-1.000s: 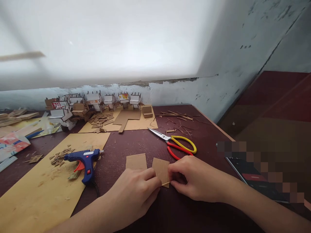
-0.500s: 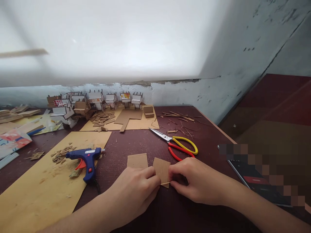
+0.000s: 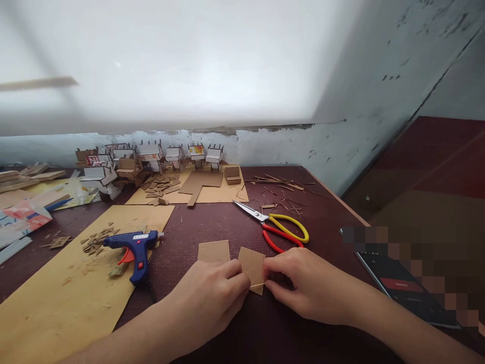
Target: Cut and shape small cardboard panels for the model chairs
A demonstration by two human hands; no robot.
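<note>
A small square piece of brown cardboard (image 3: 252, 264) lies on the dark table between my two hands. Across its near edge runs a thin pale strip (image 3: 257, 285), its ends at my fingertips. My left hand (image 3: 222, 288) is closed in a pinch at the strip's left end, its fingertips partly hidden behind the knuckles. At the other end, my right hand (image 3: 299, 283) pinches the strip with the thumb, while its forefinger touches the square's right edge. A second cardboard square (image 3: 214, 251) lies just beyond my left hand. Scissors (image 3: 271, 225) with red and yellow handles rest beyond my right hand.
To the left, a blue glue gun (image 3: 138, 247) lies on a yellow sheet (image 3: 56, 308) with cardboard scraps. Small cardboard models (image 3: 149, 154) line the wall, near a T-shaped cardboard piece (image 3: 200, 183). Thin offcuts (image 3: 282, 182) lie at the back right, and a phone-like device (image 3: 401, 285) at the right.
Almost nothing differs. Both hands keep their pinch on the strip, and the view has shifted very slightly.
</note>
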